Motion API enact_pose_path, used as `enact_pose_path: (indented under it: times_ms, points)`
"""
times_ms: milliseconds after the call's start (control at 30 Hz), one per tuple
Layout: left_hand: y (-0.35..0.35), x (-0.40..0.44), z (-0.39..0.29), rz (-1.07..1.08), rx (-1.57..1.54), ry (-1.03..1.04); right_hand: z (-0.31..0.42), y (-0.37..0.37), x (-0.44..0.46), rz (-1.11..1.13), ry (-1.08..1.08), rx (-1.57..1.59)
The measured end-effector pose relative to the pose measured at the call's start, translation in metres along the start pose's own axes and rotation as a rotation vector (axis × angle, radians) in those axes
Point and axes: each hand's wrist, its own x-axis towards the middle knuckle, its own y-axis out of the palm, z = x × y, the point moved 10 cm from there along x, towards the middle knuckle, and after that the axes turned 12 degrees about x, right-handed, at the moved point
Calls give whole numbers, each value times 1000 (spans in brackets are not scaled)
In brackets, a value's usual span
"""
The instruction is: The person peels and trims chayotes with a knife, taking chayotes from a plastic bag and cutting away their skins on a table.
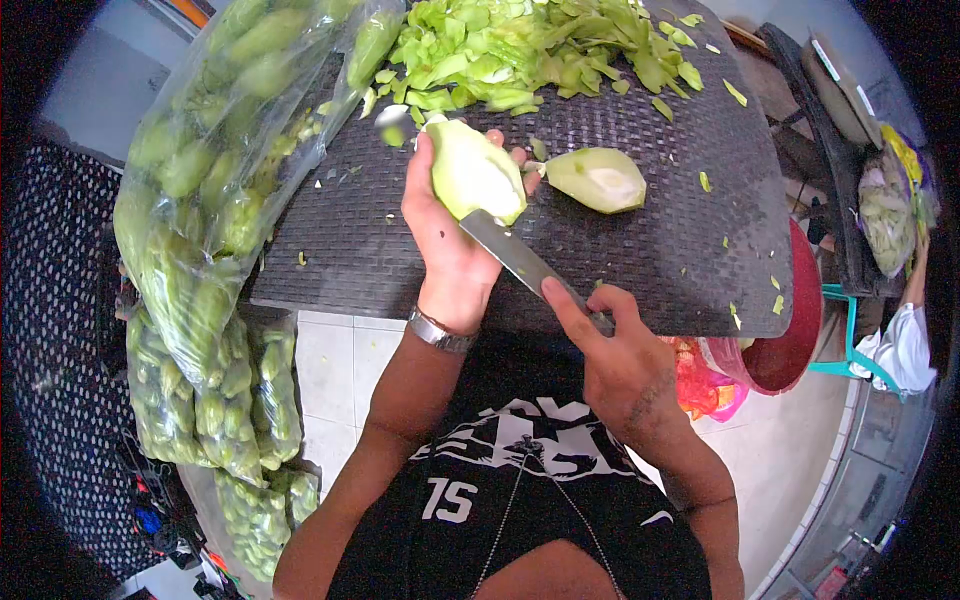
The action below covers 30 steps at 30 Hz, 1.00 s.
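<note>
My left hand [447, 238], with a metal watch on its wrist, is wrapped round a peeled pale green fruit [463, 165] above the dark woven table [370, 240]. A long-bladed knife [510, 252] is in my right hand [622, 365], its blade pointing up and left. The blade's tip is at the lower end of the fruit. Right of my left hand, another peeled fruit [600, 180] lies on the table, a pale patch on its side. Green peelings [530, 50] are heaped at the table's far side.
Clear plastic bags of green fruit [200, 180] cover the table's left side; more bags [205, 400] are below. At right are a red tub [785, 320], a pink-and-red bag [705, 380] and a turquoise stool [850, 340]. Another person's arm [915, 275] shows far right.
</note>
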Motion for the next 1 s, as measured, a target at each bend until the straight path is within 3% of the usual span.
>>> enact_pose_path:
  times_ms: [400,533,633,1000]
  points:
    - [1,-21,-3,-56,-70,124,9,1,9,-84,-24,7]
    - [5,-29,-24,-87,40,230,9,2,6,-86,26,21]
    - [1,-28,-37,-87,127,331,3,7,-2,37,116,19]
    - [3,-33,-35,-133,142,374,-1,11,-1,-23,74,17]
